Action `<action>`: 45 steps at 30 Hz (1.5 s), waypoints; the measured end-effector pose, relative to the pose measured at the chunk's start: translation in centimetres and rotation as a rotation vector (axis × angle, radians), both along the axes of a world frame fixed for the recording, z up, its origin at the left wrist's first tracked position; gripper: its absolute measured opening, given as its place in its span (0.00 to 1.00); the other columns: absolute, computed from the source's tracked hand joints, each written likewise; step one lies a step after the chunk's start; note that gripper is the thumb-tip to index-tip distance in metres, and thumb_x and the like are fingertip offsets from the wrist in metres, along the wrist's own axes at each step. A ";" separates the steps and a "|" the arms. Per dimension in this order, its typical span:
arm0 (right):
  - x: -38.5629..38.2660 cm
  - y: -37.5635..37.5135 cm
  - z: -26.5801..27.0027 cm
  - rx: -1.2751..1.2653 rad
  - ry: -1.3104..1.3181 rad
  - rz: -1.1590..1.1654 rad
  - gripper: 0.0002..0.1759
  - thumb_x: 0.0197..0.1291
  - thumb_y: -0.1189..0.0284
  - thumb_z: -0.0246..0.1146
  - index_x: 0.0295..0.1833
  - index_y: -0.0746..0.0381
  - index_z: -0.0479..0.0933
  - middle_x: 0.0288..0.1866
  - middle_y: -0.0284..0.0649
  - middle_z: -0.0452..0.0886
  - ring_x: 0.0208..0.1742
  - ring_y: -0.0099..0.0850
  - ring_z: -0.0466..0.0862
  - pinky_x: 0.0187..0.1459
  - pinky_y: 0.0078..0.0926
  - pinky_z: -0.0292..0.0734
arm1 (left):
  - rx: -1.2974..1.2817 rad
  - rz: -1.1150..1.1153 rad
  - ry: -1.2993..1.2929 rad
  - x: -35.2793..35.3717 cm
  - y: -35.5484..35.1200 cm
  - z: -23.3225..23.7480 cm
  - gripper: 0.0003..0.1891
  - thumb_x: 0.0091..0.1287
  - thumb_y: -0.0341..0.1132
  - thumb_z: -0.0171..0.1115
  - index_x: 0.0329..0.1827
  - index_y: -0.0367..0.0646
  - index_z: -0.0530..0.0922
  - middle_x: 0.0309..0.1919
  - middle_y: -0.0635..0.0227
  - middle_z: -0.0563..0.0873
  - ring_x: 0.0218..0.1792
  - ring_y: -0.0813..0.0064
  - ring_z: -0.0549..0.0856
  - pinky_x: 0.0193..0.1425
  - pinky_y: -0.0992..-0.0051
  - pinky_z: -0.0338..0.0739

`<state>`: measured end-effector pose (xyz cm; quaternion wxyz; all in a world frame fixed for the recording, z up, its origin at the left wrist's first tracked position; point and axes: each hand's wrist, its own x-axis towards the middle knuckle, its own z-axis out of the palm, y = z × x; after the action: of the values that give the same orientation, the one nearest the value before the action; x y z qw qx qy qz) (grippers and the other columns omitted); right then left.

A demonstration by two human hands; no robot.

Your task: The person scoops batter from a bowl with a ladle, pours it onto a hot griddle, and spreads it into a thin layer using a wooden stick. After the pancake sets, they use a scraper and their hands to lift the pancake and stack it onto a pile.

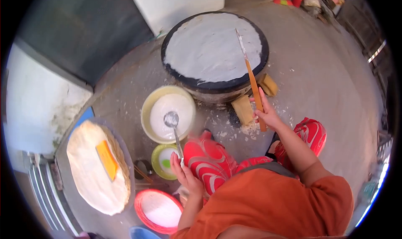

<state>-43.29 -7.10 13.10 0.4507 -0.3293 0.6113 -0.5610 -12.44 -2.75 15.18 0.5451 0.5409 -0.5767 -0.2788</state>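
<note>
My left hand [186, 176] is closed around the handle of a metal ladle [171, 119]. The ladle's batter-coated bowl lies over a cream basin [189, 126] of white batter [160, 110]. In my right hand [267, 112] I grip a long, flat wooden spatula [253, 80] by its lower end. Its white-smeared tip reaches over a large round black griddle [265, 56]. A pale layer of batter [209, 46] covers most of the griddle top, with dark gaps along its ragged edge.
Left of me, a tall stack of flatbreads [86, 167] carries an orange-yellow packet [107, 160]. A small green bowl [157, 165] and a red basin [140, 209] of white powder stand near my left hand. Wood blocks [243, 109] and scattered flakes lie by the griddle's base.
</note>
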 end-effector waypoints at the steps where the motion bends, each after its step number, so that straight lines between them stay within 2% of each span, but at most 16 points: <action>1: 1.2 0.1 2.0 -0.028 -0.091 0.098 0.33 0.60 0.81 0.48 0.69 0.46 0.50 0.39 0.38 0.77 0.20 0.17 0.69 0.19 0.14 0.67 | 0.053 0.046 0.083 0.2 -0.3 -0.4 0.21 0.65 0.31 0.42 0.60 0.32 0.63 0.60 0.50 0.63 0.61 0.58 0.64 0.63 0.65 0.57; 6: 1.7 -1.8 3.4 0.237 0.256 0.463 0.31 0.58 0.81 0.51 0.67 0.51 0.57 0.39 0.36 0.77 0.25 0.17 0.72 0.24 0.14 0.69 | 0.317 0.373 -0.293 6.1 -1.7 -11.4 0.22 0.62 0.40 0.53 0.58 0.41 0.69 0.60 0.51 0.63 0.58 0.56 0.66 0.58 0.65 0.64; 8: 3.4 -3.4 4.2 0.308 0.353 0.601 0.30 0.57 0.81 0.52 0.66 0.53 0.60 0.38 0.36 0.77 0.25 0.17 0.73 0.25 0.13 0.69 | 0.876 0.446 -0.697 7.1 -1.5 -14.1 0.29 0.56 0.47 0.59 0.60 0.49 0.66 0.60 0.55 0.62 0.59 0.54 0.64 0.60 0.62 0.61; 12: 8.3 -7.2 7.3 0.051 0.678 0.876 0.27 0.52 0.76 0.59 0.60 0.53 0.68 0.30 0.35 0.79 0.25 0.23 0.77 0.29 0.23 0.72 | 1.207 0.419 -0.678 8.0 -0.4 -18.2 0.35 0.53 0.51 0.60 0.65 0.55 0.60 0.64 0.54 0.55 0.61 0.51 0.61 0.59 0.58 0.62; 14: 11.5 -9.1 8.3 -0.173 1.160 1.080 0.26 0.48 0.71 0.62 0.57 0.51 0.71 0.33 0.41 0.80 0.31 0.35 0.80 0.34 0.31 0.73 | 1.369 0.353 -0.617 8.3 -0.2 -19.1 0.36 0.55 0.48 0.58 0.66 0.51 0.55 0.65 0.52 0.48 0.56 0.52 0.68 0.55 0.58 0.68; 18: 19.6 -11.7 7.7 -0.067 1.490 1.389 0.20 0.44 0.67 0.63 0.48 0.51 0.77 0.35 0.43 0.80 0.38 0.39 0.80 0.39 0.33 0.75 | 1.200 0.457 -0.472 10.4 1.5 -24.0 0.28 0.57 0.44 0.56 0.59 0.42 0.63 0.58 0.50 0.63 0.48 0.56 0.77 0.49 0.62 0.73; 20: 23.1 -12.3 5.8 -0.018 1.562 1.470 0.18 0.44 0.68 0.61 0.45 0.52 0.78 0.37 0.42 0.80 0.41 0.39 0.80 0.41 0.33 0.75 | 1.188 0.478 -0.393 11.3 1.3 -22.4 0.18 0.57 0.35 0.55 0.49 0.35 0.70 0.42 0.47 0.76 0.38 0.54 0.81 0.41 0.63 0.76; 23: 26.1 -14.8 -1.6 0.110 1.648 1.652 0.18 0.44 0.70 0.59 0.46 0.53 0.78 0.39 0.42 0.80 0.43 0.39 0.80 0.43 0.33 0.74 | 1.057 0.355 -0.105 13.8 3.3 -28.6 0.13 0.57 0.34 0.55 0.42 0.34 0.73 0.34 0.49 0.80 0.38 0.56 0.81 0.41 0.62 0.75; 24: 26.7 -15.0 -2.5 0.101 1.647 1.665 0.18 0.44 0.70 0.59 0.46 0.53 0.78 0.39 0.42 0.80 0.43 0.39 0.80 0.43 0.33 0.74 | 1.063 0.367 -0.100 13.5 3.8 -26.8 0.13 0.57 0.34 0.55 0.42 0.34 0.73 0.34 0.49 0.80 0.38 0.56 0.81 0.41 0.62 0.75; 26: 27.6 -15.4 -3.9 0.094 1.447 1.644 0.19 0.44 0.71 0.57 0.46 0.53 0.78 0.39 0.42 0.80 0.43 0.38 0.80 0.42 0.33 0.74 | 0.991 0.556 0.537 12.0 4.3 -20.1 0.12 0.64 0.38 0.50 0.38 0.36 0.74 0.15 0.70 0.70 0.12 0.80 0.67 0.13 0.80 0.60; 32: 27.3 -15.2 -7.0 0.087 1.324 1.673 0.20 0.46 0.74 0.55 0.48 0.54 0.77 0.34 0.42 0.81 0.35 0.36 0.82 0.37 0.31 0.76 | 0.678 0.448 -0.148 8.1 6.0 -19.5 0.14 0.64 0.38 0.48 0.37 0.35 0.77 0.24 0.47 0.80 0.25 0.53 0.80 0.29 0.63 0.72; 35: 27.1 -15.1 -5.6 0.396 1.123 1.653 0.20 0.47 0.77 0.53 0.49 0.55 0.77 0.27 0.41 0.81 0.27 0.32 0.82 0.31 0.27 0.77 | 0.922 0.535 -0.187 10.5 5.0 -24.9 0.15 0.64 0.38 0.48 0.35 0.34 0.78 0.30 0.42 0.78 0.35 0.46 0.79 0.38 0.59 0.72; 39: 26.6 -15.6 -6.1 0.453 1.013 1.685 0.21 0.47 0.80 0.51 0.49 0.55 0.76 0.21 0.39 0.79 0.19 0.28 0.80 0.24 0.24 0.76 | 0.955 0.645 -0.146 13.5 4.6 -27.5 0.15 0.64 0.38 0.48 0.35 0.34 0.79 0.28 0.44 0.79 0.34 0.46 0.80 0.37 0.60 0.72; 42: 26.9 -15.1 -5.7 0.175 1.382 1.749 0.22 0.47 0.78 0.54 0.51 0.52 0.75 0.25 0.41 0.80 0.27 0.31 0.82 0.31 0.27 0.77 | 0.811 0.519 -0.292 13.1 5.3 -25.2 0.16 0.64 0.39 0.48 0.35 0.33 0.78 0.28 0.44 0.79 0.34 0.47 0.80 0.37 0.60 0.72; 44: 26.8 -14.5 -6.9 -0.388 1.668 1.613 0.24 0.47 0.75 0.56 0.53 0.48 0.73 0.31 0.42 0.79 0.35 0.35 0.81 0.37 0.32 0.76 | 0.685 0.572 -0.094 10.9 5.3 -22.5 0.17 0.63 0.39 0.48 0.35 0.31 0.77 0.27 0.43 0.79 0.33 0.48 0.81 0.36 0.61 0.72; 45: 26.8 -14.5 -6.6 -0.388 1.663 1.616 0.24 0.47 0.75 0.56 0.53 0.48 0.73 0.31 0.42 0.79 0.35 0.35 0.81 0.37 0.32 0.76 | 0.689 0.573 -0.096 10.4 5.1 -23.0 0.17 0.63 0.39 0.48 0.35 0.31 0.77 0.27 0.43 0.79 0.33 0.48 0.81 0.36 0.61 0.72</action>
<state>-16.51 -21.58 6.51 0.0803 -0.9494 0.2354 0.1917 -2.08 2.39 -7.79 0.3612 0.8410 -0.3018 -0.2668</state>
